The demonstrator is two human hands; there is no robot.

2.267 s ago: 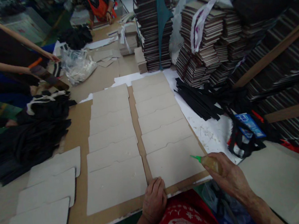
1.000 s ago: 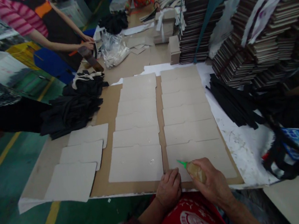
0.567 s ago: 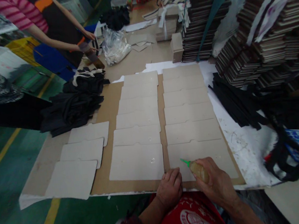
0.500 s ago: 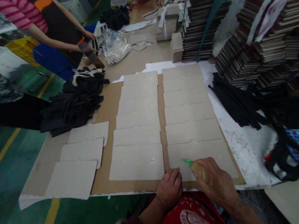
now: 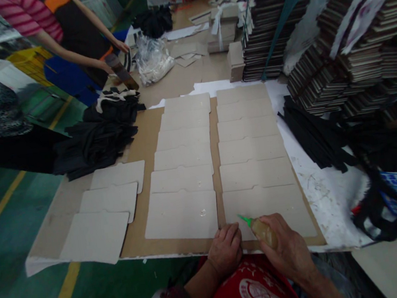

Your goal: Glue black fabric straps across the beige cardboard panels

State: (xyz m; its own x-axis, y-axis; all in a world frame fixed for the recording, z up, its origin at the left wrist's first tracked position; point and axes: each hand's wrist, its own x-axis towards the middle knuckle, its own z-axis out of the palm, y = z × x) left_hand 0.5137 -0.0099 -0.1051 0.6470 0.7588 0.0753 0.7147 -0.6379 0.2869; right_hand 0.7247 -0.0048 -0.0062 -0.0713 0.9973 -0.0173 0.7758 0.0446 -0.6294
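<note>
My right hand is wrapped round a glue bottle of amber liquid, its green nozzle pointing left over the nearest board of the right column. At the table's front edge rests my left hand, fingers curled together; whatever might be under them is hidden. Overlapping grey boards form a middle column, whose nearest board bears a small shiny spot. Three more boards, the front one nearest me, overlap at the left.
Black fabric strips lie right, below tall board stacks. A black cloth pile and a clear plastic bag are at left and back. A person in a striped shirt stands back left; others are nearby.
My right hand and the bottle have shifted slightly left and down, the nozzle tip now nearer the board's left edge. My left hand has stayed in place.
</note>
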